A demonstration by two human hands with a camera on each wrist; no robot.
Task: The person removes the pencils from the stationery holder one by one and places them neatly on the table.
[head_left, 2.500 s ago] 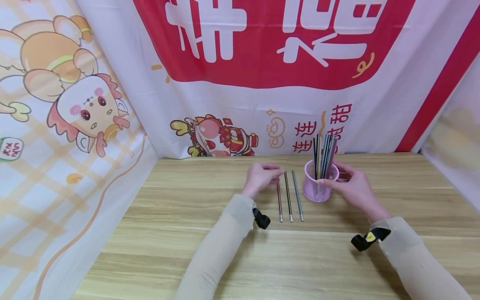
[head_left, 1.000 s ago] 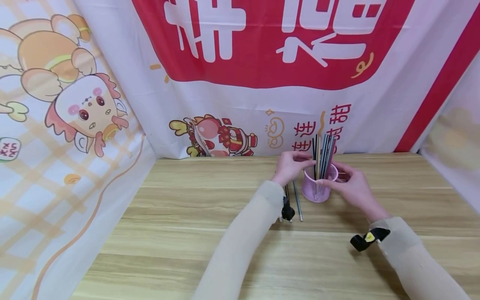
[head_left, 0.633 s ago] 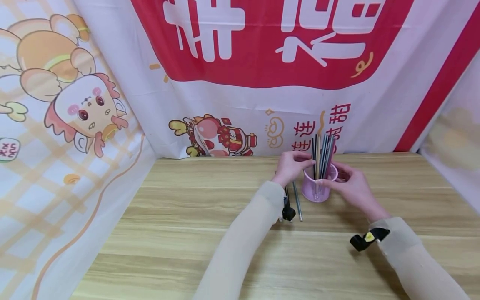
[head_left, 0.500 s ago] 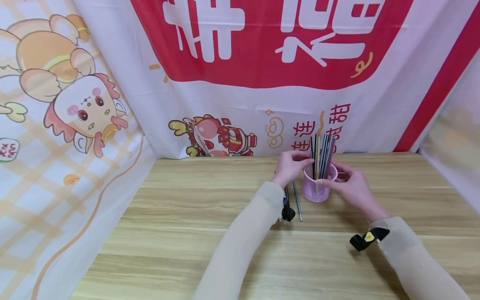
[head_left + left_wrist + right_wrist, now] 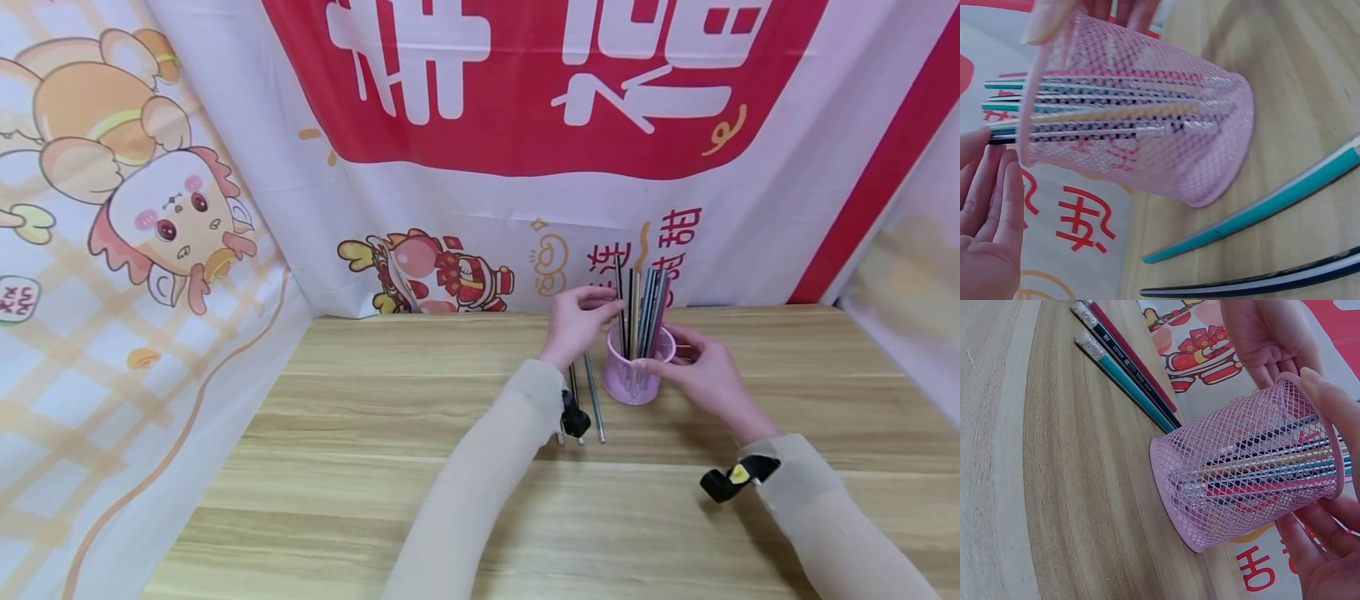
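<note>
A pink mesh pencil cup stands on the table with several pencils upright in it. My right hand holds the cup by its rim, thumb and fingers on either side. My left hand pinches a black pencil, which sticks up above the others; its lower end is inside the cup, seen through the mesh in the left wrist view. Left of the cup lie a teal pencil, a black pencil and a red pencil, partly covered by my left arm in the head view.
The wooden table ends at a printed cloth backdrop just behind the cup. Another patterned cloth hangs on the left side. Black camera straps sit on the wrists.
My left hand has moved right from the red pencil on the table to the cup. It has taken hold of a black pencil and raised it slightly. My right hand stays on the cup.
</note>
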